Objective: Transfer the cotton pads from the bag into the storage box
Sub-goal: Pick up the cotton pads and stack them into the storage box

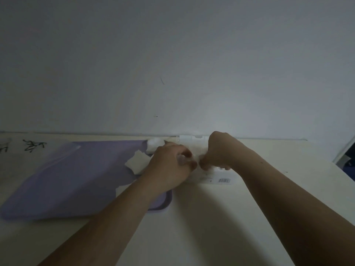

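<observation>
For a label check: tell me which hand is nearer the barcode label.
Right. The right hand sits just above the barcode label, on its far side; the left hand is farther away, off to the label's left.

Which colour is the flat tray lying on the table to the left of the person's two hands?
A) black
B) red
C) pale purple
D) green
C: the tray that reaches under the forearm of the left hand shows a pale purple surface and rim.
</observation>
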